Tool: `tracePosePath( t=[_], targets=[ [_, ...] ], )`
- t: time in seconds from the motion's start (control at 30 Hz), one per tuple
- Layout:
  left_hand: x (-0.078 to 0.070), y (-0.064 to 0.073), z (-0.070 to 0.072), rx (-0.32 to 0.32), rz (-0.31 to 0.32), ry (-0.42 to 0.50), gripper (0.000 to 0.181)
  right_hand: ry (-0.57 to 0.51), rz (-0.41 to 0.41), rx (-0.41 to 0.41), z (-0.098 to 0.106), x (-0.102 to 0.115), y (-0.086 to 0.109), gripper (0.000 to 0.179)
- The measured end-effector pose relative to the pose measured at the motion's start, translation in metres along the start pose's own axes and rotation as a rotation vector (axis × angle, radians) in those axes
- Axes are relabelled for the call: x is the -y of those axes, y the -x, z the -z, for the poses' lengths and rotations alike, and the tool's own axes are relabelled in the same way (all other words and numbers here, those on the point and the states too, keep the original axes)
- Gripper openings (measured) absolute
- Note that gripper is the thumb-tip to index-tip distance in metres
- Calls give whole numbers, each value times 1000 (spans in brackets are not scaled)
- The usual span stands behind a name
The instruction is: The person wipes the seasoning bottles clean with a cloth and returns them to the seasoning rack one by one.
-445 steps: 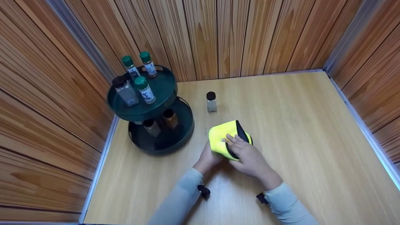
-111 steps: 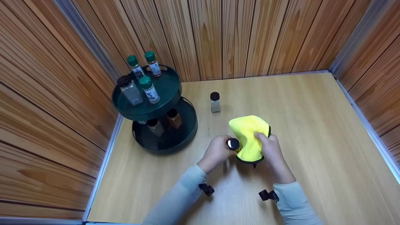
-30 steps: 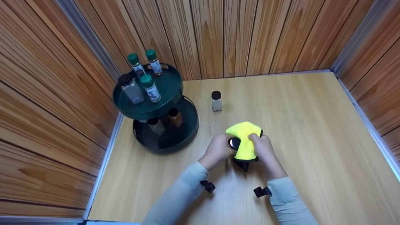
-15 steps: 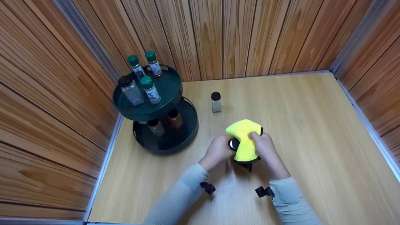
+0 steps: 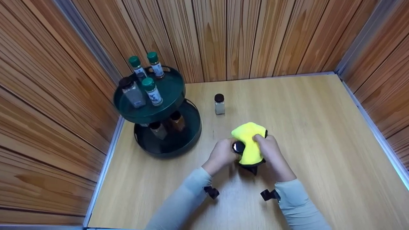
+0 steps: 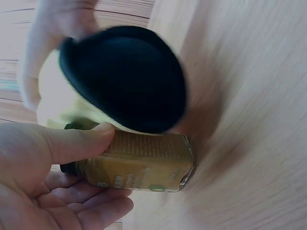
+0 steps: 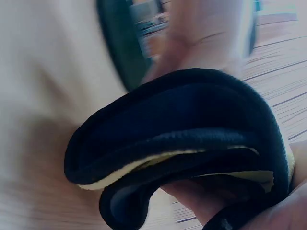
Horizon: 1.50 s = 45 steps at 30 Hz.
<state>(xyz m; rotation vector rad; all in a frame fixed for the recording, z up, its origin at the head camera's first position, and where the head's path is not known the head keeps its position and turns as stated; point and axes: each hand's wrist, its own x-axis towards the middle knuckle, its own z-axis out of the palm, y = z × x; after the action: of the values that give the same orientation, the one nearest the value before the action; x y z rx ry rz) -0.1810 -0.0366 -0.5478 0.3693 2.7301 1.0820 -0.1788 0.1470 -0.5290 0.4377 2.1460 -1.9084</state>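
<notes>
My left hand (image 5: 221, 156) grips a spice jar (image 6: 139, 165) with a dark lid (image 5: 238, 147); printed text covers its side and brownish-yellow powder fills it. Bunched in my right hand (image 5: 272, 155) is a yellow cloth (image 5: 250, 142) with a black edge and dark underside, its thumb pressed on top. In the head view the cloth overlaps the jar's right side, hiding most of its body. From the left wrist, the cloth's dark underside (image 6: 129, 79) hangs over the upper side of the jar. Folded layers of the cloth (image 7: 192, 110) fill the right wrist view.
A two-tier dark green round rack (image 5: 167, 140) stands at the left. Green-capped bottles (image 5: 153, 94) and a dark-capped jar (image 5: 132, 92) occupy its top; more jars (image 5: 176, 120) sit below. Another dark-capped jar (image 5: 219, 104) stands behind my hands. Wood-panelled walls (image 5: 211, 41) surround the table.
Early on, my right fingers lay spread over the cloth. Later the cloth was gripped right of the jar; since then it has shifted left, over the jar. The last half second shows hardly any movement.
</notes>
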Motion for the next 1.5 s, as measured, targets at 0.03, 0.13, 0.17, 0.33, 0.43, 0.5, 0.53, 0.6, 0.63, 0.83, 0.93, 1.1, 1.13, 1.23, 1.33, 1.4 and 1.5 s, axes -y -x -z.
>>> tracePosePath(
  t=[0.03,0.13,0.17,0.33,0.43,0.5,0.53,0.6,0.63,0.83,0.93,1.1,1.13,1.23,1.33,1.4,1.5],
  targets=[
    [-1,0,0,-2,-3,-2,36,-7,17,2,1,3,2,22],
    [-2,1,2,-13,-11,-18,33,-18,29,-3,0,2,0,23],
    [-2,1,2,-15,-14,-24,33,-14,17,-2,0,-2,-2,23],
    [-3,1,2,-18,-12,-29,31,-2,-106,31,1,-22,-17,23],
    [-3,2,-1,-18,-6,-21,34,-8,-109,45,4,-28,-21,24],
    [-3,3,-3,-12,-2,-16,37,-11,-91,48,7,-29,-21,26],
    [-3,3,-4,-7,4,-11,38,-16,-84,52,8,-29,-20,26],
    [-3,4,-6,5,16,6,38,-32,-82,58,12,-30,-19,26],
    [-3,4,-6,9,17,10,38,-45,-82,56,14,-30,-18,26],
    [-4,3,-5,-5,22,12,66,-131,-52,12,26,-27,-14,24],
    [-5,6,-12,-66,78,-23,82,-150,-41,-12,31,-24,-12,26],
    [-6,11,-27,-193,173,-94,91,-175,-20,-18,33,-22,-8,27],
    [-6,12,-29,-207,185,-93,89,-179,-17,-13,33,-23,-8,27],
    [-6,13,-32,-243,207,-66,81,-190,-5,-10,32,-23,-7,26],
    [-6,13,-32,-259,210,-34,73,-195,21,-11,32,-23,-6,25],
    [-6,13,-31,-255,213,-18,71,-198,37,-13,32,-21,-6,25],
    [-8,13,-29,-233,217,7,69,-193,51,-13,32,-19,-4,25]
  ],
)
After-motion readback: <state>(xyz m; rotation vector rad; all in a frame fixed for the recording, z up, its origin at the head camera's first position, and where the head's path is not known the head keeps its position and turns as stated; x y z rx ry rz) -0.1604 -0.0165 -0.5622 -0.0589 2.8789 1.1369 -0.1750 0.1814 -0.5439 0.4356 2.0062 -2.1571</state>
